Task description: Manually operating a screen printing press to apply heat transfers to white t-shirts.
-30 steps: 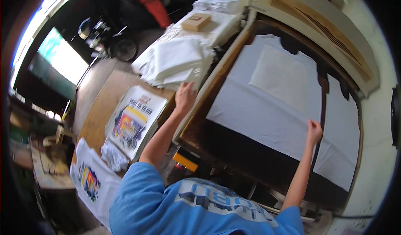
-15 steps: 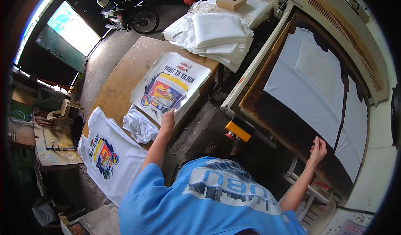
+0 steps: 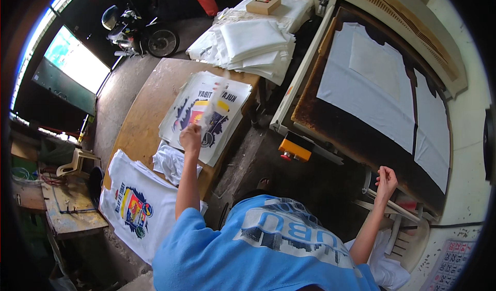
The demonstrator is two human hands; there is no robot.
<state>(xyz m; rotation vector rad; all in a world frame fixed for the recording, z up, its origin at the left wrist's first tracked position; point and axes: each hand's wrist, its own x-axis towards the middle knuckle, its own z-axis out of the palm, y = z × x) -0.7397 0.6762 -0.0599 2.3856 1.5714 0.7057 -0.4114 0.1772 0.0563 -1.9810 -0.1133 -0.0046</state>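
Note:
My left hand [image 3: 190,137] pinches the near edge of a printed transfer sheet [image 3: 214,104], which is bent up and seen almost edge-on. Beneath it lies a stack of similar transfer sheets [image 3: 233,116] with mirrored lettering and a colourful design. My right hand [image 3: 386,181] is closed near the front edge of the heat press, its fingertips together and nothing visible in them. On the press's dark, scorched bed [image 3: 356,145] lie a white fabric piece [image 3: 374,105] with a paler sheet [image 3: 376,62] on top, and a second white fabric piece [image 3: 433,128] beside it.
Printed white fabric pieces [image 3: 155,224] hang over the near left table end, beside a crumpled white cloth [image 3: 168,162]. A yellow control box [image 3: 295,147] with a red button juts from the press. Beyond stand a white stack [image 3: 253,43], a cardboard box [image 3: 263,4] and a motorcycle [image 3: 137,32].
The transfer sheet in my left hand has come up off the stack, and that hand has moved left. My right hand has shifted slightly left. The whole view has turned a little.

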